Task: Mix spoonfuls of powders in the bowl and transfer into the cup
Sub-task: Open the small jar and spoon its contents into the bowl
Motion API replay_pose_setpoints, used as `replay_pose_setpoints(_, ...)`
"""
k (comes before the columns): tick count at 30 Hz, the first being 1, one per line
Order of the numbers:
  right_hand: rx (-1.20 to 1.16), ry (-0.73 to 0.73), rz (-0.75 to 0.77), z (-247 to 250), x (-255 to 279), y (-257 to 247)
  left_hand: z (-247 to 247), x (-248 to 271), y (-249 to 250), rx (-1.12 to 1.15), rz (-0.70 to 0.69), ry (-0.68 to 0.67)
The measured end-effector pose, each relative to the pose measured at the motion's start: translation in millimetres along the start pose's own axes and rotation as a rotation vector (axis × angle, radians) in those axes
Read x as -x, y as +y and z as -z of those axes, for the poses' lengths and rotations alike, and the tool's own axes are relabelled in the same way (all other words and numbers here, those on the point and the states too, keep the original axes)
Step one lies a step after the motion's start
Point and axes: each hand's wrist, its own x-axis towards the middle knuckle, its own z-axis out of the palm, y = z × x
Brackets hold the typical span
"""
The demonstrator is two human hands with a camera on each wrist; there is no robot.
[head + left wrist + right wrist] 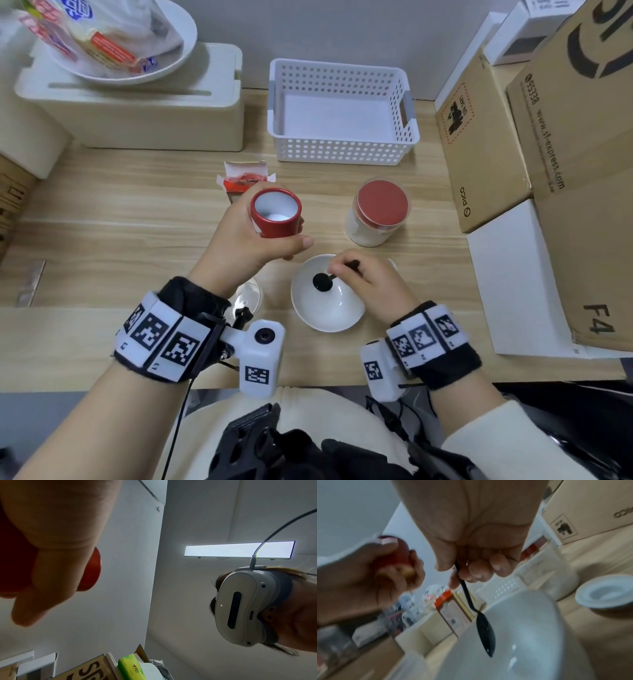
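My left hand [255,240] grips a red canister [275,212] upright above the table; its inside is white, with white powder at the bottom. The same red canister [91,569] shows past my left fingers [51,563] in the left wrist view. My right hand [356,277] pinches the handle of a black spoon [322,281], whose head hangs inside the white bowl [329,315]. The right wrist view shows the spoon [485,630] pointing down over the bowl [530,635]. A clear glass cup [250,294] stands left of the bowl, partly hidden by my left wrist.
A jar with a red lid [380,209] holding pale powder stands behind the bowl. A small red and white carton [245,178] sits behind the canister. A white perforated basket [342,150] is at the back. Cardboard boxes [513,144] line the right. A white lid [606,596] lies right of the bowl.
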Motion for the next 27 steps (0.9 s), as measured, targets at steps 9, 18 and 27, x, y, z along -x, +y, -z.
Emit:
replay_pose_setpoints(9, 0.006, -0.007, 0.172, 56, 2, -25, 0, -4, -1, -0.032, -0.013, -0.022)
replay_pose_setpoints(18, -0.547, 0.266, 0.511, 76, 7, -93, 1, -9, -5, -0.282, -0.108, -0.133)
replay_pose_setpoints(27, 0.083, 0.128, 0.585, 47, 5, -108, -1, -4, 0, -0.335, -0.234, -0.182)
